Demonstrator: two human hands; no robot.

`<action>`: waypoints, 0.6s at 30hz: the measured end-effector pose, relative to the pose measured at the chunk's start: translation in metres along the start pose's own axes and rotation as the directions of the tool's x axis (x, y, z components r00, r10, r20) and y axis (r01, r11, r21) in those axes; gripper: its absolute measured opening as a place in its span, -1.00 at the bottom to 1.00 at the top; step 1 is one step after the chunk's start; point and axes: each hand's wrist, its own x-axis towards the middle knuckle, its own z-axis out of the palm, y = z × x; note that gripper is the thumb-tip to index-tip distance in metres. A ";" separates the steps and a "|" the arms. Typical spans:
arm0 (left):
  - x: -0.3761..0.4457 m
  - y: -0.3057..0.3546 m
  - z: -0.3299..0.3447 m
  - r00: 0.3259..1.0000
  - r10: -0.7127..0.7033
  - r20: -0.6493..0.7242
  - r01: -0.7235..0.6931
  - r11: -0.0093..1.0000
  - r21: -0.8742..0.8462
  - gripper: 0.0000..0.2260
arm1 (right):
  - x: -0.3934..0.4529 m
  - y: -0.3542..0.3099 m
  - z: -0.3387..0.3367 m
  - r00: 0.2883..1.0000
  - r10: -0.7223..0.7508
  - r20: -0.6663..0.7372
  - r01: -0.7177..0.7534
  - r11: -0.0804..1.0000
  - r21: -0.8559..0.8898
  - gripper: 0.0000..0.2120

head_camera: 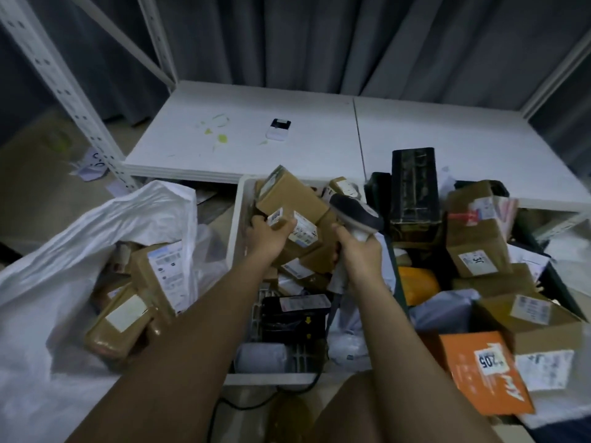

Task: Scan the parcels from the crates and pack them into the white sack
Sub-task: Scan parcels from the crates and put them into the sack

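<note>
My left hand (268,236) grips a brown cardboard parcel (292,195) with white labels, held over the white crate (239,212). My right hand (359,251) holds a handheld barcode scanner (356,212), whose dark head sits just right of the parcel. The white sack (48,282) lies open at the left with several brown parcels (134,302) inside. A dark crate (556,282) at the right is heaped with boxes, among them an orange one (483,369) and a black one (414,187).
A low white shelf board (319,148) runs behind the crates, with a small black-and-white device (279,130) on it. White perforated rack posts (64,87) stand at left and right. Grey curtains hang behind. A black cable (243,404) trails below the white crate.
</note>
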 end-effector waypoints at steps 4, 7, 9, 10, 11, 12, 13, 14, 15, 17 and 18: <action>0.030 -0.010 0.019 0.997 -0.079 0.006 0.079 0.994 -0.072 0.17 | 0.015 0.004 0.000 1.000 0.014 -0.004 -0.014 0.999 0.041 -0.82; 0.065 -0.030 0.029 0.994 -0.106 0.005 0.105 0.987 -0.124 0.29 | 0.023 0.008 0.002 1.000 0.023 0.002 -0.023 0.997 0.073 -0.78; 0.058 -0.020 0.025 0.993 -0.113 0.023 0.115 0.984 -0.137 0.16 | 0.027 0.009 0.003 0.999 0.044 0.020 -0.045 0.995 0.094 -0.72; 0.051 -0.014 0.023 0.993 -0.117 0.022 0.119 0.983 -0.139 0.08 | 0.028 0.009 0.004 0.999 0.048 0.025 -0.050 0.993 0.104 -0.70; 0.042 -0.007 0.020 0.993 -0.116 0.013 0.117 0.984 -0.135 -0.01 | 0.029 0.009 0.004 0.998 0.050 0.027 -0.052 0.992 0.112 -0.69; 0.031 0.001 0.016 0.995 -0.104 0.003 0.104 0.988 -0.118 -0.07 | 0.029 0.008 0.003 0.998 0.050 0.027 -0.052 0.992 0.115 -0.70; 0.023 0.006 0.012 0.996 -0.090 0.001 0.089 0.988 -0.123 -0.12 | 0.028 0.007 0.003 0.999 0.048 0.025 -0.051 0.992 0.117 -0.73; 0.014 0.011 0.007 0.997 -0.071 -0.001 0.070 0.988 -0.141 -0.17 | 0.026 0.006 0.003 0.998 0.051 0.026 -0.054 0.991 0.121 -0.79; 0.006 0.016 0.000 0.999 -0.048 -0.001 0.047 0.983 -0.176 -0.25 | 0.025 0.005 0.003 0.998 0.057 0.020 -0.059 0.990 0.130 -0.84; -0.011 0.022 -0.017 1.000 0.001 0.002 -0.001 0.966 -0.259 -0.34 | 0.020 0.003 0.002 0.997 0.077 -0.002 -0.075 0.984 0.161 -0.84; -0.022 0.026 -0.027 1.000 0.023 0.005 -0.021 0.956 -0.292 -0.36 | 0.016 0.001 0.002 0.997 0.081 -0.010 -0.078 0.982 0.174 -0.80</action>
